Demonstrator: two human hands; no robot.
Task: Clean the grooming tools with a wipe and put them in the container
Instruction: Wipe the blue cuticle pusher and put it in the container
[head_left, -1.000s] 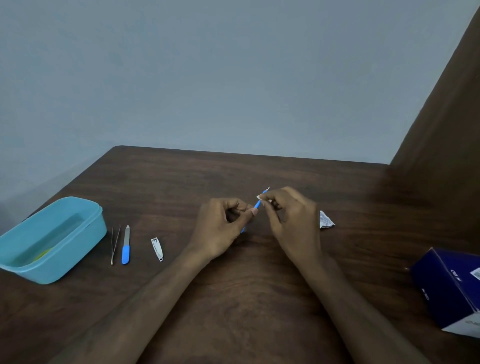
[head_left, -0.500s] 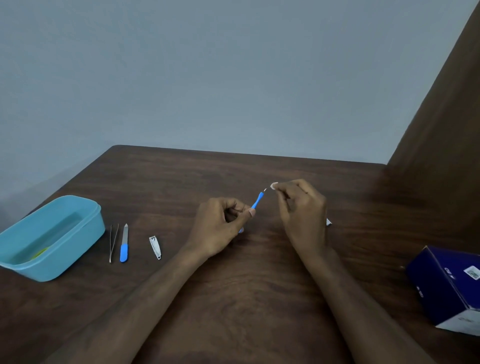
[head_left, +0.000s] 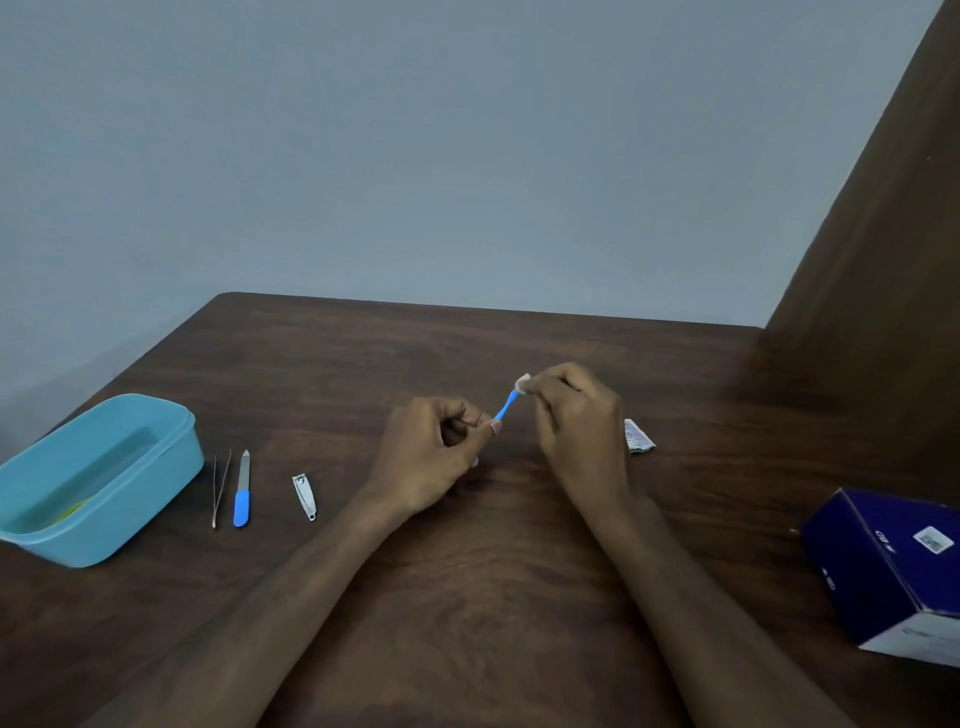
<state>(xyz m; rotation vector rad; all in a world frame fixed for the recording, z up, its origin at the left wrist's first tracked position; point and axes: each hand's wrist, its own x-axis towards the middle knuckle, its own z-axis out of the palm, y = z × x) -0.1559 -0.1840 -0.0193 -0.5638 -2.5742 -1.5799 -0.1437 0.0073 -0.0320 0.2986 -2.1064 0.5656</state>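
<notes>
Since half a second ago the right hand (head_left: 574, 415) has come back in from its pull-away, and the white wipe (head_left: 521, 383) pinched in its fingertips now sits on the far tip of the blue-handled tool (head_left: 505, 407); before, a gap showed between them.

Head view: left hand (head_left: 434, 457) curled shut, thumb and forefinger clamped on the tool's near end, tool angled up and away above the table (head_left: 467, 597). Right thumb and fingers closed on the wipe at the tool's tip. Judged step: wiping the working end, stroke by stroke.

Waiting on the table, left of the hands: tweezers (head_left: 221, 488), nail file (head_left: 242, 491) just beside them, nail clipper (head_left: 304, 496) a little apart. Teal container (head_left: 150, 467) at far left, open; something yellowish inside, too dim to name. Torn sachet (head_left: 638, 436) behind the right hand. Dark blue box (head_left: 893, 566) at right edge.

Risks, judged: the wipe is a small wad and could slip off the thin tip. Tool is held only at its end, so a hard pull may tug it loose. Tip may snag and tear the wipe.
</notes>
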